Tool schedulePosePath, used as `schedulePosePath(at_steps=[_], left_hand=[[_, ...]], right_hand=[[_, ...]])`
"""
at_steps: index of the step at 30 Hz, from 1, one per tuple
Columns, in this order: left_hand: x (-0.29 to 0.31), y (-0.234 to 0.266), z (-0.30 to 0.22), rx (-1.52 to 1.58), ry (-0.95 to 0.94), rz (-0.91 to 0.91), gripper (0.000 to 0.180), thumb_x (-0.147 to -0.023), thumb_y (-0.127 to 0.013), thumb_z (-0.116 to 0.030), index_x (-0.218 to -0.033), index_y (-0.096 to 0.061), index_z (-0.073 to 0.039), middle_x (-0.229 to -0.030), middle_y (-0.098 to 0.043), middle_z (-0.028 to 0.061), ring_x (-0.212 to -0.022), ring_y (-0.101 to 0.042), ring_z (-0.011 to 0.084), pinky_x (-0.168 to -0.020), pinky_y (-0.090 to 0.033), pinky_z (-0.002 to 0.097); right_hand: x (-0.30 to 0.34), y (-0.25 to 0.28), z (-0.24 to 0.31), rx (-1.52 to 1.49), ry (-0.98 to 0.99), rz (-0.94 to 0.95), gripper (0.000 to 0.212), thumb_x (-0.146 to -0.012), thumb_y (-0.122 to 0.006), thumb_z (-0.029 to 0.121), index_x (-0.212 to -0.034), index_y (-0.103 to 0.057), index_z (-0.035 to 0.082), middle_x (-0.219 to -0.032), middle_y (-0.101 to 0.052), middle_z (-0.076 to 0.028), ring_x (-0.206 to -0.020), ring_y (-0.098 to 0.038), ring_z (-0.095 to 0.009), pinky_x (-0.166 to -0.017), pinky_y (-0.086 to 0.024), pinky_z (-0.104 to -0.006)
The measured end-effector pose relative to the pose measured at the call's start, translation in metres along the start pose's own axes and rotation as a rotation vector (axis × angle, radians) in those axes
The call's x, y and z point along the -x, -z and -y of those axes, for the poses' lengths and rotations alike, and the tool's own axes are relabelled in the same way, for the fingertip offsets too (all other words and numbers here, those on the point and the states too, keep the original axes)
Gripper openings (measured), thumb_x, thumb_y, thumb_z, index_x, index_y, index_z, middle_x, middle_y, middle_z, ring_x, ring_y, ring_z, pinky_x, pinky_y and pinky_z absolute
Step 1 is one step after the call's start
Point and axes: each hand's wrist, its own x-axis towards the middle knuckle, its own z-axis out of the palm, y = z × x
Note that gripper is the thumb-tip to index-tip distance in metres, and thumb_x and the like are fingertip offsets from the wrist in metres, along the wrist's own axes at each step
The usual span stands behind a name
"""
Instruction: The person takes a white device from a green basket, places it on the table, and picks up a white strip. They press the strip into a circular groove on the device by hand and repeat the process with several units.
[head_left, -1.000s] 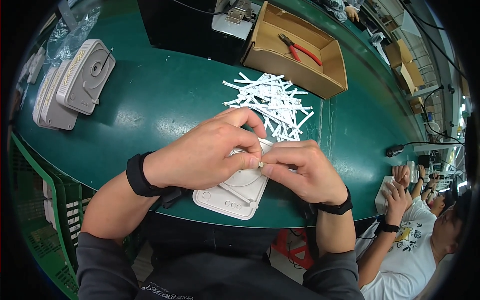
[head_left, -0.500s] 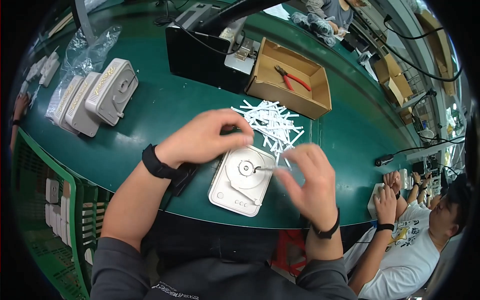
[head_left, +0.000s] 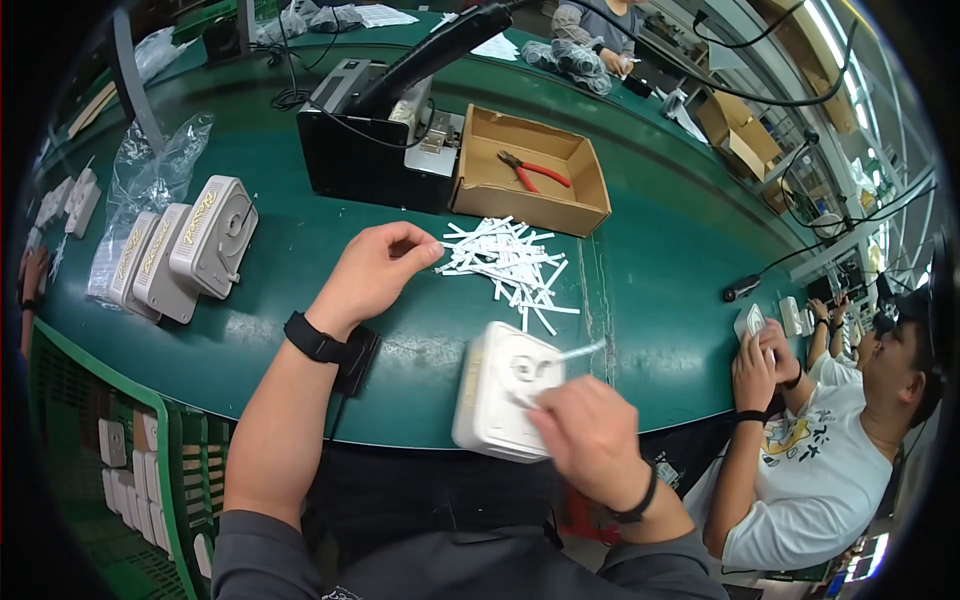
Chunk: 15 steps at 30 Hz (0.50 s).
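A white turntable-shaped device (head_left: 487, 400), with a round disc area on its face, stands tilted at the near edge of the green table. My right hand (head_left: 595, 440) is closed at its lower right side, fingers curled against the face and smeared by motion. A narrow white strip (head_left: 584, 350) sticks out past the device's upper right. My left hand (head_left: 380, 268) is at the left edge of a loose pile of white strips (head_left: 505, 258), thumb and forefinger pinched together. Whatever lies between those fingertips is too small to make out.
Three similar white devices (head_left: 210, 238) stand at the left beside clear plastic bags (head_left: 150, 180). Behind the strips are a cardboard box (head_left: 535, 205) holding red-handled pliers (head_left: 535, 172) and a black machine (head_left: 375, 165). A green crate (head_left: 160, 440) is at lower left; a co-worker (head_left: 820, 450) sits at right.
The device has moved toward the table's near edge and tilted from lying flat. My right hand has come down onto it. My left hand has left its top for the strip pile.
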Motion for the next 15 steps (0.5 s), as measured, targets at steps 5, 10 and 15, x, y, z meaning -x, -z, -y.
schedulePosePath(at_steps=[5, 10, 15], left_hand=[[0.001, -0.01, -0.006, -0.058, -0.022, 0.022, 0.028, -0.099, -0.076, -0.025, -0.106, -0.076, 0.002, -0.095, -0.077, 0.0082, -0.089, -0.072, 0.0159, -0.085, -0.057, 0.032], [0.0, -0.011, -0.004, -0.08, -0.029, 0.05, 0.028, -0.1, -0.076, -0.026, -0.105, -0.076, 0.002, -0.094, -0.078, 0.0085, -0.089, -0.073, 0.0164, -0.085, -0.057, 0.0322], [0.003, -0.011, -0.005, -0.089, -0.02, 0.08, 0.027, -0.1, -0.076, -0.025, -0.106, -0.075, 0.002, -0.094, -0.077, 0.0068, -0.088, -0.071, 0.0141, -0.084, -0.057, 0.0313]], right_hand=[[0.026, 0.033, -0.064, 0.262, -0.221, -0.163, 0.008, -0.094, -0.073, 0.007, -0.096, -0.067, 0.002, -0.088, -0.067, -0.016, -0.08, -0.067, -0.037, -0.071, -0.053, -0.0443], [0.01, 0.021, -0.128, 0.53, -0.33, -0.365, 0.012, -0.094, -0.076, 0.01, -0.099, -0.068, 0.002, -0.088, -0.066, -0.015, -0.081, -0.068, -0.035, -0.072, -0.054, -0.0435], [-0.034, -0.011, -0.092, 0.094, -0.142, -0.17, 0.011, -0.092, -0.078, 0.011, -0.097, -0.07, 0.005, -0.086, -0.067, -0.011, -0.078, -0.069, -0.032, -0.069, -0.055, -0.0399]])
